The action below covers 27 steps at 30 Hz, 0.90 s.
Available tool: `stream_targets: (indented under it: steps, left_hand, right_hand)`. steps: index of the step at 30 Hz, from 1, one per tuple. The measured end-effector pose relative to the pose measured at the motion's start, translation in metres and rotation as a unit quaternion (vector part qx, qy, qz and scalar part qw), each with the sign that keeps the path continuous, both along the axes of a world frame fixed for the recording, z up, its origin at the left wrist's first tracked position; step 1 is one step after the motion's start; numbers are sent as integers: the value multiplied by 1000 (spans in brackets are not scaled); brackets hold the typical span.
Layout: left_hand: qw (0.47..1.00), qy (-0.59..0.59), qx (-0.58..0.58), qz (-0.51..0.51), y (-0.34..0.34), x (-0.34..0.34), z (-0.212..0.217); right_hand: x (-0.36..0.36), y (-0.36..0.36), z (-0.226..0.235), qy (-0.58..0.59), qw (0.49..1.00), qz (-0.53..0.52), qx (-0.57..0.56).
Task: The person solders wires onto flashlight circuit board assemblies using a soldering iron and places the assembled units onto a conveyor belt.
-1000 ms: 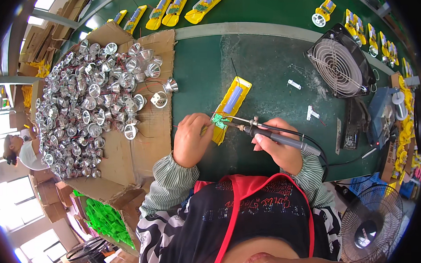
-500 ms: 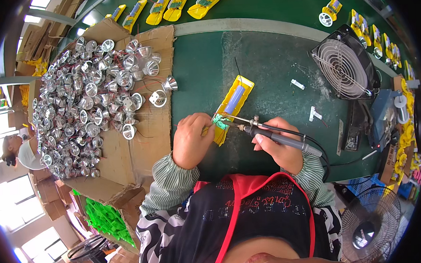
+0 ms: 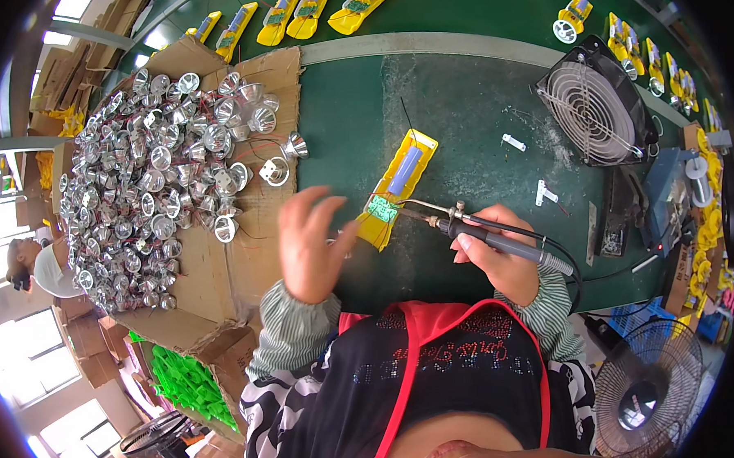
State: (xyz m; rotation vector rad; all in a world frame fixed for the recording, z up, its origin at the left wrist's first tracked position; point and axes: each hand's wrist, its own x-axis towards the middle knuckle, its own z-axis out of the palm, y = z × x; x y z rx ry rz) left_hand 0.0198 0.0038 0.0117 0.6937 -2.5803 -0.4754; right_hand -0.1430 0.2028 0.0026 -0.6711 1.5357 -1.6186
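A yellow plastic housing (image 3: pixel 422 150) lies tilted on the green bench in front of me. Inside it sit a blue-grey battery cell (image 3: pixel 405 171) and a green circuit board (image 3: pixel 382 212) with thin wires. My right hand (image 3: pixel 512 276) is closed round a grey-handled soldering iron (image 3: pixel 507 244), with a thin metal tube and black cable running alongside. The iron's tip points at the board's right edge; whether it touches, I cannot tell. Just left of the housing, my left hand (image 3: pixel 309 252) is raised with its fingers spread, holding nothing.
A cardboard box (image 3: pixel 258 78) heaped with silver reflector cups (image 3: pixel 159 156) stands at left. Small white parts (image 3: pixel 513 143) lie right of the housing, near a black square fan (image 3: pixel 593 109). More yellow housings (image 3: pixel 365 8) line the far bench. A standing fan (image 3: pixel 646 393) is at lower right.
My left hand has let go at the circuit board and moved left, its fingers opening. The soldering iron has drawn back slightly to the right.
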Motion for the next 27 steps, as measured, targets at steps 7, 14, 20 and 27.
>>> stream_targets:
  steps: [7, 14, 20, 27]
  left_hand:
    - [904, -27, 396, 159, -7, 69, -2]
    - [931, 103, 346, 58, 2, 39, -23]
    - [988, 45, 140, -40, 3, 7, -23]
    - [985, 7, 164, -48, 9, -3, -21]
  right_hand:
    - [2, 0, 2, -19, 1000, -17, -15]
    - [4, 1, 1, -26, 1000, -1, -12]
    - [6, 2, 1, -37, 999, -6, -6]
    - [3, -3, 1, -26, 1000, 12, -3]
